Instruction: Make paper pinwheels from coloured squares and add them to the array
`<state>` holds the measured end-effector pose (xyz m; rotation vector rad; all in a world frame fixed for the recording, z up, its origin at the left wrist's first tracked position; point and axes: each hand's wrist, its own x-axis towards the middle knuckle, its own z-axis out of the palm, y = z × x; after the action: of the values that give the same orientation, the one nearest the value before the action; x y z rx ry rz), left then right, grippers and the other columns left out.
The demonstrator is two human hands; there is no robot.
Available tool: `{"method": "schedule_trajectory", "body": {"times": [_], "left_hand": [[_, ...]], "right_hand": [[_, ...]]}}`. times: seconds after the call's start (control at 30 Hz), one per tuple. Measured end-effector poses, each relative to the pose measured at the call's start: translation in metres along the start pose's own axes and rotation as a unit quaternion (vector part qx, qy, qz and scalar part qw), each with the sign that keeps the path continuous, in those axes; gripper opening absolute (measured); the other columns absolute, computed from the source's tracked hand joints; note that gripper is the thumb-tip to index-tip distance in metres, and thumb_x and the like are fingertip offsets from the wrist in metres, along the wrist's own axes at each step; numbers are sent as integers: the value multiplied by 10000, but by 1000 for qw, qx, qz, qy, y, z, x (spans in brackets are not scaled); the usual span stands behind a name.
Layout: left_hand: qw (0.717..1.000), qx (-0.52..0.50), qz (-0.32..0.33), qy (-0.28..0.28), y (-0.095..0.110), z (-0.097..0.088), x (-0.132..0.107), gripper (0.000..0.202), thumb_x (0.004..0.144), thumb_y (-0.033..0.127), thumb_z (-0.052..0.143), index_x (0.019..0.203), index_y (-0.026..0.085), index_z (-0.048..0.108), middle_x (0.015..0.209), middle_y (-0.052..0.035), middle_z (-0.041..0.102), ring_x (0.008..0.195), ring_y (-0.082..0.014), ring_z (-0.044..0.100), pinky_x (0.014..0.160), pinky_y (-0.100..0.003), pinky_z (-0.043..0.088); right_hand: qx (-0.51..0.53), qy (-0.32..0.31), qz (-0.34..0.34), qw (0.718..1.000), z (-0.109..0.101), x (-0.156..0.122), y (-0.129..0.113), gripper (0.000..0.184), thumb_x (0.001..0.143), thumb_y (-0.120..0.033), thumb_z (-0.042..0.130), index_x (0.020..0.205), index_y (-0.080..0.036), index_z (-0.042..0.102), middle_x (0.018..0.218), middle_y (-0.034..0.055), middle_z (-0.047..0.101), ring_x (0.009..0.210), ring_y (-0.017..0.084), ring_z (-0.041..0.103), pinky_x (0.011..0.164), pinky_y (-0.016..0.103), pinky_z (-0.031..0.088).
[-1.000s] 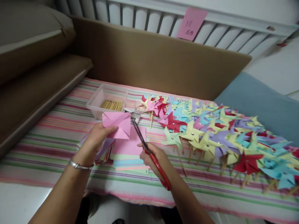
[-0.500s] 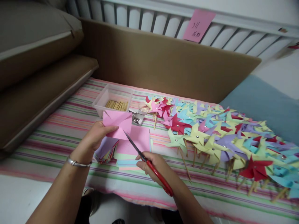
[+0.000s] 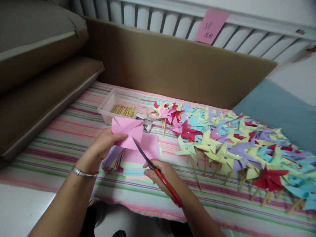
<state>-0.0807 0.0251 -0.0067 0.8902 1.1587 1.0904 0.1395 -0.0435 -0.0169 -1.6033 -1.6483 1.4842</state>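
My left hand [image 3: 103,146] pinches a pink paper square [image 3: 127,132] by its left side and holds it up above the striped cloth [image 3: 64,131]. Creases cross the square. My right hand [image 3: 164,174] grips red-handled scissors [image 3: 158,172], whose dark blades point up-left and touch the lower right edge of the pink square. Below the square lies a stack of coloured paper sheets [image 3: 142,158] with a pink sheet on top.
A clear plastic tub of wooden sticks [image 3: 120,107] stands beyond the paper. A small container of metal pins [image 3: 147,123] sits next to it. Several finished paper pinwheels [image 3: 234,141] cover the right of the cloth. A cardboard panel [image 3: 172,65] stands behind.
The scissors swung from right of the pink square down to its lower right edge, blade tips now meeting the paper. My left hand kept hold of the square.
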Motion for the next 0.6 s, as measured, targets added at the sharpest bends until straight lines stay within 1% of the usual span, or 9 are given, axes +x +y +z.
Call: {"method": "schedule_trajectory", "body": {"times": [0.13,0.27,0.43,0.6], "left_hand": [[1000,1,5,3,3,2,-1,269,562,204,773,814,132,712,761,-49,700,645,-171,590,619,-275,441],[1000,3,1,-7,3,1,-2,276,578,209,770,831,125,698,761,-49,683,641,-160,572,605,-272,431],[1000,-4,0,-4,4,0,-3,241,574,203,778,781,124,683,716,-34,663,616,-144,550,586,-259,418],[1000,-18,-4,-8,6,2,-4,279,566,179,778,830,127,704,782,-52,693,651,-155,578,607,-259,435]], "right_hand": [[8,-1,-5,1000,0,-1,-1,225,740,-361,650,867,-175,663,524,-51,434,488,94,417,470,205,338],[15,-2,-3,1000,0,-1,-2,203,739,-346,651,850,-177,661,516,-56,419,481,87,394,461,201,318],[22,-3,-2,1000,1,-2,-3,194,736,-352,647,828,-182,655,527,-55,416,484,87,383,473,208,320],[17,-6,2,1000,1,-2,-5,189,732,-348,642,819,-180,647,537,-53,417,493,89,384,481,211,322]]}}
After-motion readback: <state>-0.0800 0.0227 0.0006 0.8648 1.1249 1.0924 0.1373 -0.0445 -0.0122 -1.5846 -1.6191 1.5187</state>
